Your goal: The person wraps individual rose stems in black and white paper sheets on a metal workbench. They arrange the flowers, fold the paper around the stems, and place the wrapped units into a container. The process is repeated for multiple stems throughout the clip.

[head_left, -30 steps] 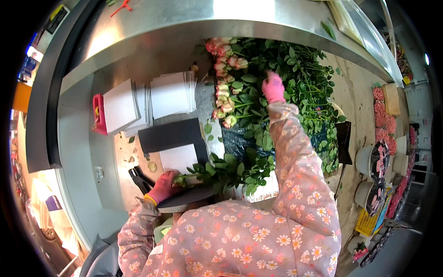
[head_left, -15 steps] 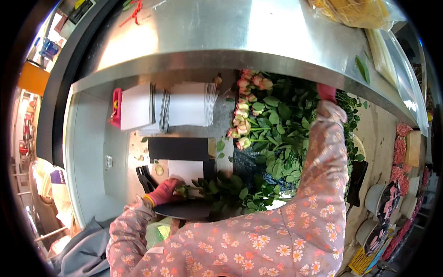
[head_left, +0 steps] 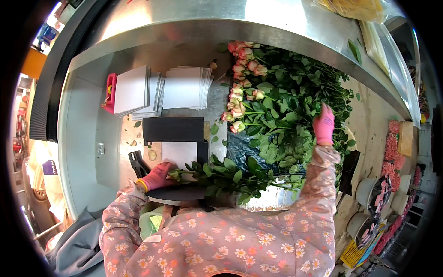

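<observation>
My left hand [head_left: 159, 177], in a pink glove with a yellow cuff, is closed around the flower end of a few leafy roses [head_left: 226, 173]. They lie sideways across the bench front, stems toward the right. My right hand [head_left: 324, 125], also gloved in pink, reaches into the stem side of a big pile of pink and cream roses [head_left: 287, 108]. Its fingers are drawn together among the leaves, and what they pinch is hidden. Under the left hand's roses is a white sheet [head_left: 179, 151] by a black padded block [head_left: 173, 129].
Stacks of white card [head_left: 187, 87] stand at the back left beside a pink tape dispenser [head_left: 109, 93]. A steel shelf edge [head_left: 230, 28] spans the far side. Black scissor-like handles [head_left: 136, 164] lie near my left wrist. Bowls [head_left: 365, 190] and pink flowers [head_left: 393, 154] are at the right.
My right hand has come back from beneath the shelf edge toward me, over the stems. My left hand stays at the roses' flower end. The view has shifted, showing more of the pile.
</observation>
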The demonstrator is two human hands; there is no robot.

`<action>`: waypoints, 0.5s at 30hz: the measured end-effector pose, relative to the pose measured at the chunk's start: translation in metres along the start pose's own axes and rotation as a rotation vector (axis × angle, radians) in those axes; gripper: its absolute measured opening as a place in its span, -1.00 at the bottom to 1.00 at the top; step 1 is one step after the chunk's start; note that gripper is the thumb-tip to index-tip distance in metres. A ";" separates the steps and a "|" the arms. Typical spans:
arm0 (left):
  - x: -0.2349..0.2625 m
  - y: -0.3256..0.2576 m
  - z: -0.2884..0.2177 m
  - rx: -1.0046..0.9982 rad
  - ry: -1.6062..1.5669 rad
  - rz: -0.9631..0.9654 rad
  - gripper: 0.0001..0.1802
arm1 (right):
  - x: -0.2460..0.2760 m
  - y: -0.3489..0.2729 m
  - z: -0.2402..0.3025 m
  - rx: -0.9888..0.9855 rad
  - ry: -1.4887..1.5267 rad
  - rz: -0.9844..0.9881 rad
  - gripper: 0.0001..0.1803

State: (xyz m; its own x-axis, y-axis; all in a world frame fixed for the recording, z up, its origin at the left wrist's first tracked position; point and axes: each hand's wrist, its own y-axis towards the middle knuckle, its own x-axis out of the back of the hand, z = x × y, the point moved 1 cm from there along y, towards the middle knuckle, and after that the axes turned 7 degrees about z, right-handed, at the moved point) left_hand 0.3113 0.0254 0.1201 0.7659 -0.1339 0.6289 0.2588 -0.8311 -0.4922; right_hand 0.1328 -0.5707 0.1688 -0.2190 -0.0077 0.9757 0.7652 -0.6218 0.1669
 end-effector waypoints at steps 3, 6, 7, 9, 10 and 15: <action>0.001 -0.004 -0.003 0.048 -0.045 0.051 -0.30 | -0.030 0.024 0.068 0.220 0.274 0.008 -0.64; 0.005 -0.003 -0.003 0.043 -0.043 0.060 -0.29 | -0.092 0.051 0.112 0.110 0.240 0.315 -0.68; 0.006 -0.003 -0.003 0.040 -0.046 0.059 -0.29 | -0.102 0.056 0.126 -0.009 0.148 0.427 -0.67; 0.007 -0.001 -0.003 0.028 -0.049 0.052 -0.27 | -0.121 0.061 0.127 -0.017 0.057 0.509 -0.73; 0.007 -0.001 -0.003 0.027 -0.054 0.049 -0.27 | -0.126 0.061 0.130 -0.004 0.023 0.542 -0.76; -0.006 -0.006 0.005 0.077 -0.065 0.054 -0.27 | -0.039 0.035 0.159 0.213 -0.110 0.372 -0.80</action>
State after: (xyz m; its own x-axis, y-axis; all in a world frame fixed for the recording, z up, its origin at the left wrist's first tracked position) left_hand 0.3077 0.0340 0.1161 0.8158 -0.1402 0.5611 0.2588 -0.7792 -0.5709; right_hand 0.2638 -0.4675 0.1593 0.1522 -0.1096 0.9823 0.8900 -0.4169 -0.1844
